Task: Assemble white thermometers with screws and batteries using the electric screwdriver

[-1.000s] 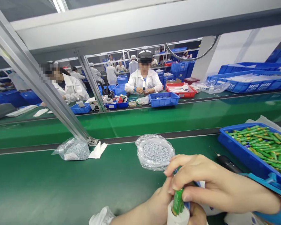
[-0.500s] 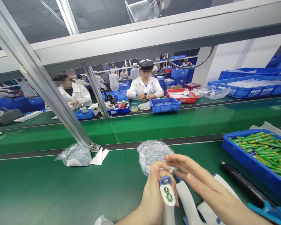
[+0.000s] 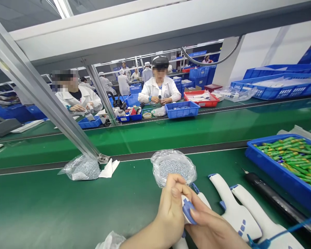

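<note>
While our left hand (image 3: 169, 211) clasps a white device (image 3: 180, 245), our right hand (image 3: 213, 231) pinches the blue cap (image 3: 188, 211) on it.

desk (image 3: 54, 207) near edge: handheld unit (image 3: 188, 210) between left hand (image 3: 171, 207) and right hand (image 3: 212, 230) | just behind: screw bag (image 3: 173, 167) | well left: second bag (image 3: 81, 167), paper slip (image 3: 109, 167) beside it, both at frame post foot (image 3: 103, 158) | right of hands: two spare units (image 3: 234, 211) side by side, then screwdriver (image 3: 274, 200), then battery tray (image 3: 274, 176) at far right
</note>
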